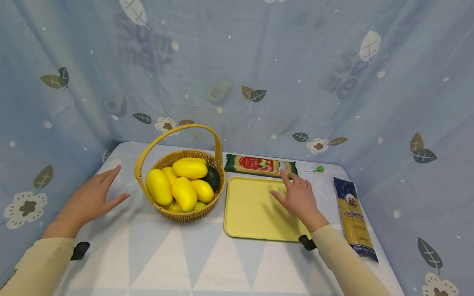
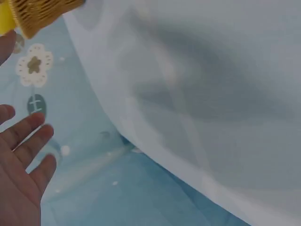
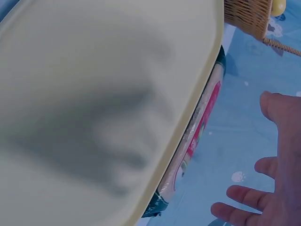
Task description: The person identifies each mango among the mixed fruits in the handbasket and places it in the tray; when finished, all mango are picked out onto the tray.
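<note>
A woven basket with a tall handle holds several yellow mangoes and one dark green fruit, partly hidden. To its left my left hand hovers with fingers spread, touching nothing; the left wrist view shows the same hand with its palm bare. My right hand is held above the yellow tray, its fingers loosely extended and holding nothing. In the right wrist view, that hand is apart from the tray, which carries its shadow.
Behind the tray lies a green-and-red pasta packet. A green lollipop is at the back right. Along the right edge rests a blue-and-yellow pasta packet. Blue patterned curtains surround the table.
</note>
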`<state>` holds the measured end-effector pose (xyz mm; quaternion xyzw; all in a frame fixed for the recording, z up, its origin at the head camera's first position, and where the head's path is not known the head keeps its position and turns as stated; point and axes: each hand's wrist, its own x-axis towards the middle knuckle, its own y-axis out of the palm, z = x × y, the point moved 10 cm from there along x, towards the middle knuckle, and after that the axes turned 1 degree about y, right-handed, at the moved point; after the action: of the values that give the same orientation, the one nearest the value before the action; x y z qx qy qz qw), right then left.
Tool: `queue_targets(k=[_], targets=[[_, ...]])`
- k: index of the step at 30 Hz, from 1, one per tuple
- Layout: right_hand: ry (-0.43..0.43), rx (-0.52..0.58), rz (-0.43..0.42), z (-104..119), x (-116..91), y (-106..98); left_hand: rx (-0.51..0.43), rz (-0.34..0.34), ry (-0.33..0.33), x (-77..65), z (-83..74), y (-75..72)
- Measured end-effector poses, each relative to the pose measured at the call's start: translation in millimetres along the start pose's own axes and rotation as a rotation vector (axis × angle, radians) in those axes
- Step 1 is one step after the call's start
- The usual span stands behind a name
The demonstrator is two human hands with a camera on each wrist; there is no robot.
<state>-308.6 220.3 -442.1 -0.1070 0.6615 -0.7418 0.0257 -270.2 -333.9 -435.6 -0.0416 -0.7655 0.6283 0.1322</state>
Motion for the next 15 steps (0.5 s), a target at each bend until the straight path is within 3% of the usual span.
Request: queue_targets(k=[6,15], targets=[[-0.006,0.068,-0.022,3.3,-0.7,-8.4,-0.151,-0.046,-0.035,1.4,-15.2,-17.6],[-0.033,0.174,-0.072,17.4,1.4,-18.7,-0.443,-0.123,0.017,2.6,-46.1,-45.7]])
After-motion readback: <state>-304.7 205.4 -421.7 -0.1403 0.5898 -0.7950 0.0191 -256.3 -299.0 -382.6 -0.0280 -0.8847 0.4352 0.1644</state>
